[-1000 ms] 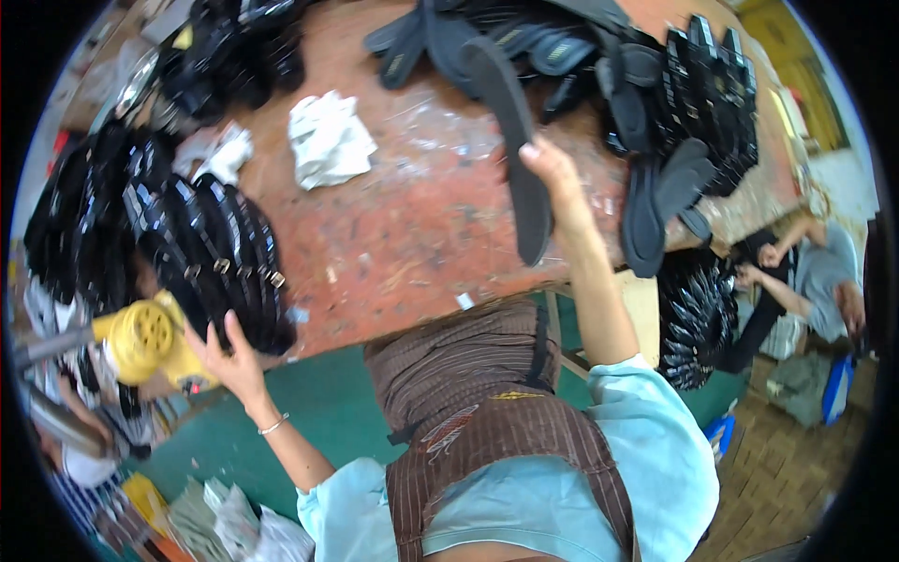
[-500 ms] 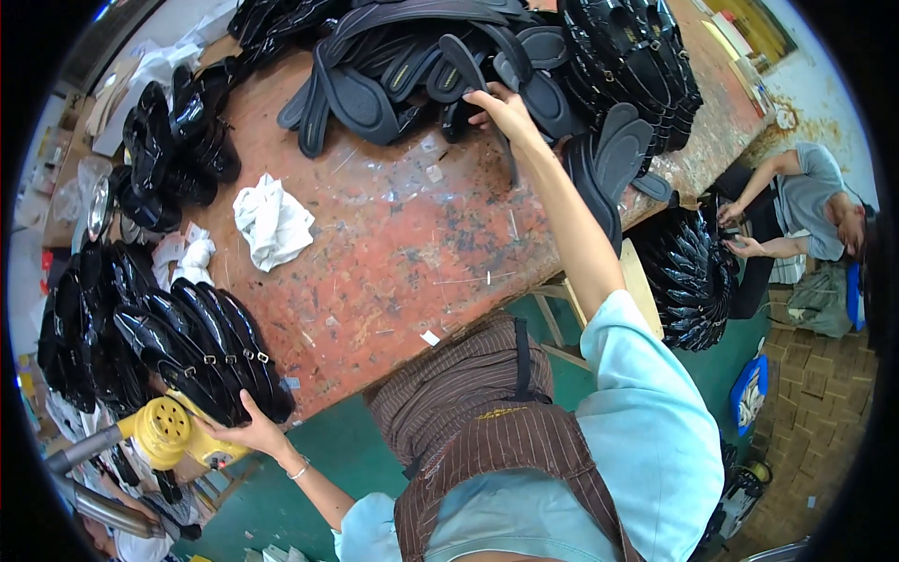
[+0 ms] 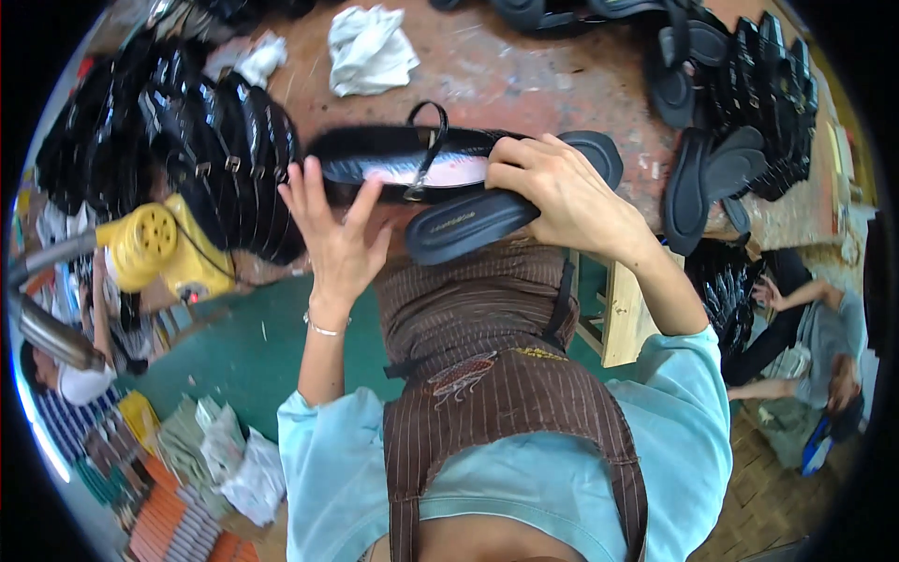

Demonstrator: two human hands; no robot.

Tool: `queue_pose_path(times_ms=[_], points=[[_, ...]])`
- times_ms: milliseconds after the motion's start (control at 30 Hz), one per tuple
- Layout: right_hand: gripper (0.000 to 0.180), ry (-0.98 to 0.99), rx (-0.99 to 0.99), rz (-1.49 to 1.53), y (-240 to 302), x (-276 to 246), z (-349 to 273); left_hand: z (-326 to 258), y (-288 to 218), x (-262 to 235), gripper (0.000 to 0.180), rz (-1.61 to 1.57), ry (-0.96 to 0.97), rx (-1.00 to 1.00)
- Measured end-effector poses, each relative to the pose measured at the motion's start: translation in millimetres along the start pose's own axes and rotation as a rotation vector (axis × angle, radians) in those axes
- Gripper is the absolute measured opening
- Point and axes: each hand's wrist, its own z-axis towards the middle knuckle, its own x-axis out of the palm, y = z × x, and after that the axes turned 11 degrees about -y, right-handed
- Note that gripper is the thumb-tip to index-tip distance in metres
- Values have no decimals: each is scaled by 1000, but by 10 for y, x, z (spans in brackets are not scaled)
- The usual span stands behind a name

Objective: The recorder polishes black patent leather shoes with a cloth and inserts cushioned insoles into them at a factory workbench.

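Note:
My right hand (image 3: 560,192) grips a dark shoe sole (image 3: 468,221) together with a black sandal upper (image 3: 393,161) that has a strap and a pale pink insole. My left hand (image 3: 339,234) is open with fingers spread, its fingertips at the left end of the sandal upper. Both are held in front of my chest, over the near edge of the reddish worktable (image 3: 524,84).
A row of black sandal uppers (image 3: 229,155) stands at the table's left. Piles of black soles (image 3: 740,103) lie at the right. A white rag (image 3: 370,49) lies on the table. A yellow heat gun (image 3: 154,244) sits at left. Another person (image 3: 824,328) sits at right.
My right hand came back from the far sole pile with a sole. My left hand left the row of uppers, and an upper is now held with the sole in front of me.

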Motion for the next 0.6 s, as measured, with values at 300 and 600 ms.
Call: queue_pose_path(times_ms=[300, 600], points=[[69, -133, 371, 151, -202, 43, -447, -546, 69, -45, 62, -253, 275, -213], [35, -125, -31, -232, 25, 749, -306, -805, 111, 233, 128, -534, -20, -352]])
